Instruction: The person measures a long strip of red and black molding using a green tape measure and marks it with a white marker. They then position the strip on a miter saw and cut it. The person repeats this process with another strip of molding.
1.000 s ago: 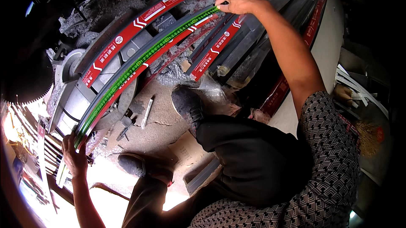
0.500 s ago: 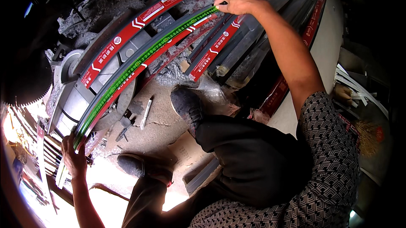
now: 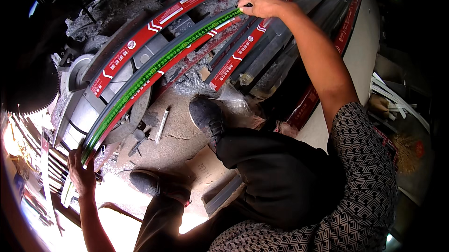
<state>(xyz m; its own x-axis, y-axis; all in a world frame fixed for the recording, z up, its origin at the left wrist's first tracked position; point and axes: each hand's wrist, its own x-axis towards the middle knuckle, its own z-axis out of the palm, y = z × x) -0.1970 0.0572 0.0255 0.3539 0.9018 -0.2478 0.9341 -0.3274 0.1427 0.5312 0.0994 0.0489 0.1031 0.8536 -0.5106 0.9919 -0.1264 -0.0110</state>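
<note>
A green tape measure [image 3: 153,70] with dark markings is stretched along a long dark profile [image 3: 104,114] faced with red film. At its near left end, my left hand [image 3: 83,175] is closed around the tape and the profile's end. My right hand [image 3: 264,4] is closed at the far end of the green strip, thumb and fingertips pinching it. A small dark thing shows between those fingers, too small to name. The profile lies across the grey metal bed of a saw [image 3: 77,107].
A toothed saw blade [image 3: 35,88] stands at the left. Another red-filmed profile [image 3: 154,25] lies behind, and more wrapped profiles [image 3: 262,60] lie to the right. A white marker pen [image 3: 162,126] is on the floor near my shoe [image 3: 206,116]. Metal shavings [image 3: 112,9] are heaped behind the saw.
</note>
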